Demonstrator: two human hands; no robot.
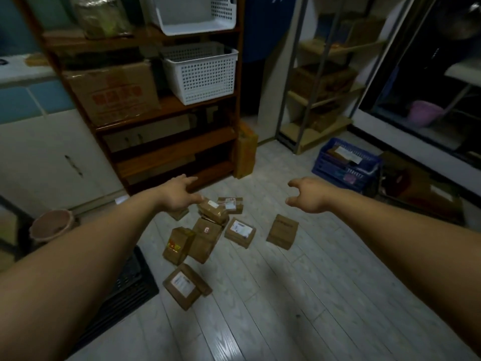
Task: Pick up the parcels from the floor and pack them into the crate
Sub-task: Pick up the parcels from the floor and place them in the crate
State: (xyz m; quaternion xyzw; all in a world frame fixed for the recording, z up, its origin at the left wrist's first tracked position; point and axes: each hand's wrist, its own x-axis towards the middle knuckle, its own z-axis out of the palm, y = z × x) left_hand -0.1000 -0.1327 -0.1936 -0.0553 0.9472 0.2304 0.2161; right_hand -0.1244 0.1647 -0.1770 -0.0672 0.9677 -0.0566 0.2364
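Both hands reach out in front of me with nothing in them: my left hand point(179, 192) has its fingers stretched forward and hangs over the far edge of the parcels point(208, 230), while my right hand point(307, 195) has its fingers loosely curled in the air, to the right of the heap and touching none of it. The brown parcels lie in a jumble on the pale plank floor point(286, 295), several leaning on one another and some with white labels facing up. One parcel point(283, 231) sits apart on the right of the heap, below my right hand, and a labelled one point(186, 285) lies nearer to me, clear of the rest. The blue crate point(335, 169) stands on the floor well off to the right, beyond my right hand and near a metal rack point(312, 100). It holds at least one parcel with a white label point(346, 153); how many more lie in it I cannot tell. On the wooden shelf point(166, 105) ahead stand two white baskets point(200, 71), one above the other, beside a big carton point(112, 95); I cannot see what is in the lower basket.
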